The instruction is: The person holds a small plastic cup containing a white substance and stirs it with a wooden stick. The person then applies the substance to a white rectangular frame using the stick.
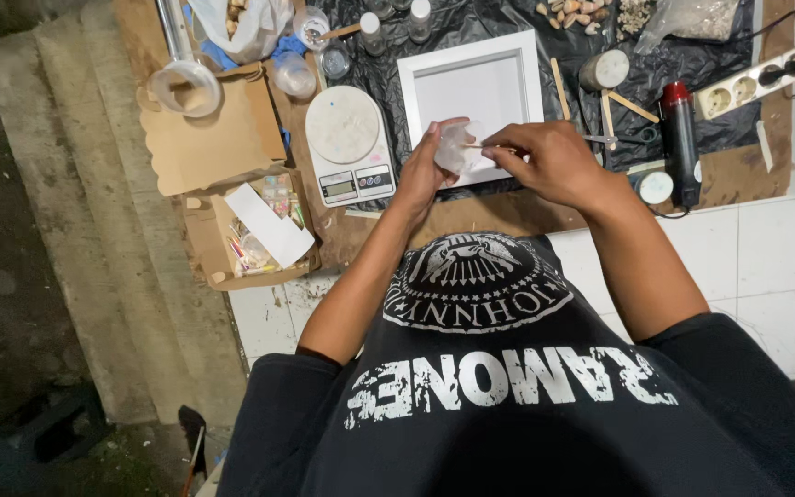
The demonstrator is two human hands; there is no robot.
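From the head view I see my left hand point(423, 167) clenched on a small clear plastic cup point(460, 147), held above the white square shadow-box frame point(469, 99) on the bench; my right hand point(545, 161) pinches a thin wooden stick point(482, 145) touching the cup; a white digital scale point(350, 147) sits just left.

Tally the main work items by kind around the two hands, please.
Small clear cup, in left hand: 1
Thin wooden stick, in right hand: 1
White shadow-box frame: 1
Digital kitchen scale: 1
Power strip: 1
Total: 5
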